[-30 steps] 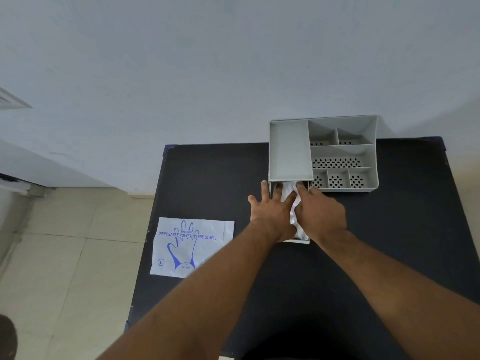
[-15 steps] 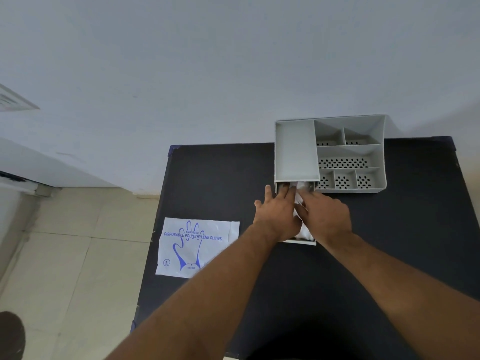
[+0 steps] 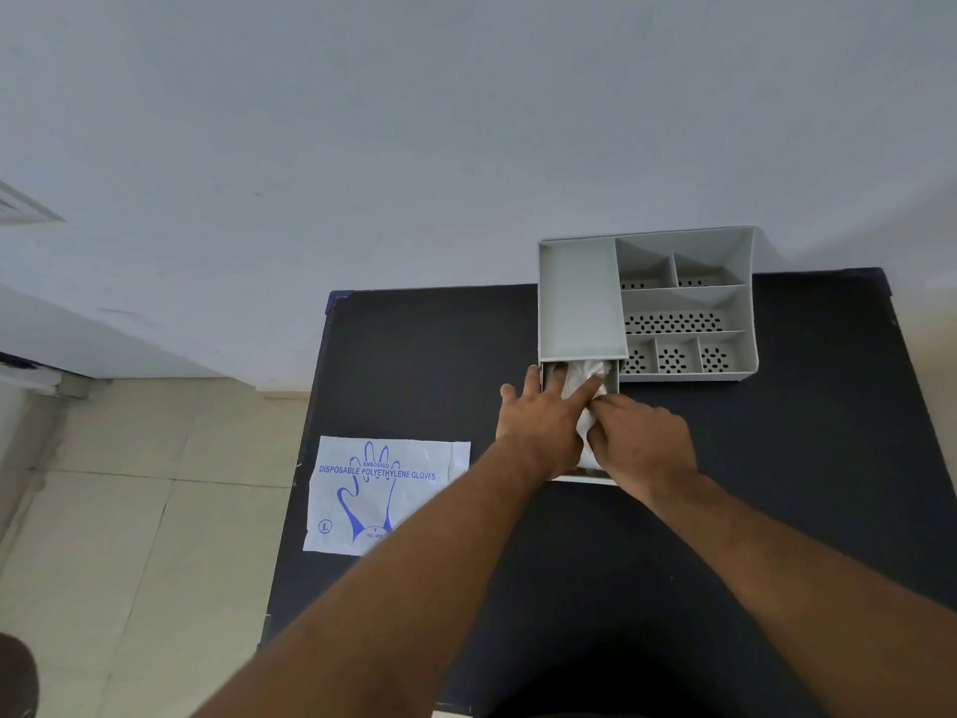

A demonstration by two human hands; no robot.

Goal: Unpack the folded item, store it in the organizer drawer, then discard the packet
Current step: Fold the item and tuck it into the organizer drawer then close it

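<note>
Unpacking done, by the look of things: packet (image 3: 386, 493) lying flat and apart at the left edge of the black table (image 3: 430, 365), printed "DISPOSABLE POLYETHYLENE GLOVES", nothing holding it

Storing in hand now. Grey organizer (image 3: 647, 303) against the wall at the far side of the table, with open compartments on its right and a flat-topped section on its left. Drawer (image 3: 582, 478) pulled out from under that left section toward the person, only its white front lip and a strip of its far end showing past the hands

Folded item (image 3: 584, 383), crumpled white plastic, down inside the drawer, visible between the two hands and near the drawer's far end; no part seen hanging over the side

Left hand (image 3: 544, 422) flat and spread, fingers extended forward over the item, seemingly pressing rather than gripping, thumb and little finger outside the drawer's left wall. Right hand (image 3: 642, 440) more curled, fingertips bunched against the plastic at the middle of the drawer; pinching or merely tucking, cannot tell

Judged as late in the second step: item in place but not yet settled, both hands occupied with flattening or tucking

Left to do, as far as can be judged: hands out, drawer pushed shut under the organizer, then packet picked up from the table edge and discarded. No bin in view
</note>
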